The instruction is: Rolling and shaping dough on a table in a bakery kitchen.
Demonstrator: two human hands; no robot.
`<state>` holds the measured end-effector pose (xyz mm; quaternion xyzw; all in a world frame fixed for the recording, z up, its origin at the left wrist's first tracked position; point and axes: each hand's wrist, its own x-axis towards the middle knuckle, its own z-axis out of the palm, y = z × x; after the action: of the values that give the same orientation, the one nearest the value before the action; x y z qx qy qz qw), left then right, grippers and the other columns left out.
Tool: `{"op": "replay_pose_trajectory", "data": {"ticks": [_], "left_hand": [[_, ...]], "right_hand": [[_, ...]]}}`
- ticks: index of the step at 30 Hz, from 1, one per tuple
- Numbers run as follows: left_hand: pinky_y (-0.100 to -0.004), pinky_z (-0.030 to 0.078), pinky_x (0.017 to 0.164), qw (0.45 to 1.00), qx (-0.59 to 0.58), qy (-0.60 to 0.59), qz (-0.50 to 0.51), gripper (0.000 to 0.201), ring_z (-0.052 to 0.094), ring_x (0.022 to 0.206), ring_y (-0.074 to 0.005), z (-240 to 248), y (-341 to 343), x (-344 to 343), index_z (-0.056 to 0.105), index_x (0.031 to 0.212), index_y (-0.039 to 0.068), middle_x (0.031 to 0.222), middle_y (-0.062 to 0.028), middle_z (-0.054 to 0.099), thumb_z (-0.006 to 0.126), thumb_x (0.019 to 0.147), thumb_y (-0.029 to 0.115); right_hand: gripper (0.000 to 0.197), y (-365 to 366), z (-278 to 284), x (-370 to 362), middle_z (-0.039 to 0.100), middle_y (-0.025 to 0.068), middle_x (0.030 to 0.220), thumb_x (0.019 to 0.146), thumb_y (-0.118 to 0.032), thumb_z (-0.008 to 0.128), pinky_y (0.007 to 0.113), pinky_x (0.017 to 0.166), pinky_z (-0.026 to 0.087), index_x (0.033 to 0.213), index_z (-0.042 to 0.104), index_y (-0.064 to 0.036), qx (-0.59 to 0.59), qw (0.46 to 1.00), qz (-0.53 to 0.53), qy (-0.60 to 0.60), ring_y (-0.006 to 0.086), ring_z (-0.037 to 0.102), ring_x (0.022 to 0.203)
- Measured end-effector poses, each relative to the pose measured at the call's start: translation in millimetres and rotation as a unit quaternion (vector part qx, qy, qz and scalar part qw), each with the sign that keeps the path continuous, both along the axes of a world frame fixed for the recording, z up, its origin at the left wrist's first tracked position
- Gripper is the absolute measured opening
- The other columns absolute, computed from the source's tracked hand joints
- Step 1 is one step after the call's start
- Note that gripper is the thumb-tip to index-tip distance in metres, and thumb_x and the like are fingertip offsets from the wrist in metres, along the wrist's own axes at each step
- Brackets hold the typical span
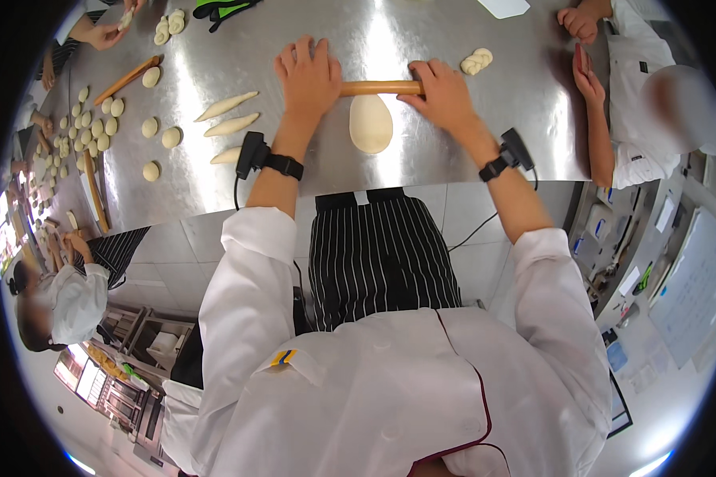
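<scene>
A wooden rolling pin lies crosswise at the far end of a flattened, teardrop-shaped piece of dough on the metal table. My left hand covers the pin's left end, its fingers reaching over and beyond it. At the other end my right hand grips the pin, thumb on the near side and fingers bent over it. Left of my left forearm, tapered dough strips lie in a column, the nearest partly hidden by the wrist device. Beyond my right hand sits a knotted piece of dough.
Several dough balls are spread over the left of the steel table, near another rolling pin. More knotted dough lies at the far left. Co-workers stand at both sides; one person's hand is at the right edge.
</scene>
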<state>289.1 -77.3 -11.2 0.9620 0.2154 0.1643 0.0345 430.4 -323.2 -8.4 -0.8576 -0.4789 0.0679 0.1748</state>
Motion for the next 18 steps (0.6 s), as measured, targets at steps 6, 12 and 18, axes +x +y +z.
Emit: {"op": "replay_pose_trajectory", "data": {"ticks": [6,12,18], "left_hand": [[-0.0498,0.055,0.087,0.987,-0.113,0.057,-0.099,0.02,0.068,0.091,-0.0376,13.2,-5.9,-16.5,0.075,0.106,0.005,0.091,-0.0138,0.073,0.062,0.102,0.02],[-0.0484,0.052,0.089,0.986,-0.145,0.029,-0.078,0.018,0.063,0.104,-0.036,-6.6,-43.9,-67.8,0.072,0.105,0.005,0.106,-0.0137,0.069,0.064,0.097,0.018],[-0.0553,0.045,0.103,0.997,-0.044,-0.042,-0.05,0.037,0.057,0.116,-0.0384,-10.3,-38.2,-45.7,0.072,0.124,0.008,0.123,-0.0138,0.063,0.064,0.09,0.02]], "right_hand": [[0.031,-12.1,25.7,16.8,0.073,0.0041,0.11,0.095,-0.027,0.081,0.046,0.083,0.056,0.121,0.073,-0.0121,-0.053,0.986,0.104,0.119,0.0304,0.07,0.098],[0.04,-40.0,15.0,-47.9,0.071,-0.0027,0.121,0.096,-0.031,0.079,0.039,0.093,0.051,0.134,0.075,-0.0188,-0.003,0.996,0.092,0.019,0.0203,0.066,0.117],[0.073,-20.5,4.1,-56.7,0.064,0.0072,0.13,0.094,-0.058,0.074,0.045,0.103,0.048,0.152,0.064,-0.0165,0.015,0.984,0.026,-0.177,0.0281,0.061,0.12]]}}
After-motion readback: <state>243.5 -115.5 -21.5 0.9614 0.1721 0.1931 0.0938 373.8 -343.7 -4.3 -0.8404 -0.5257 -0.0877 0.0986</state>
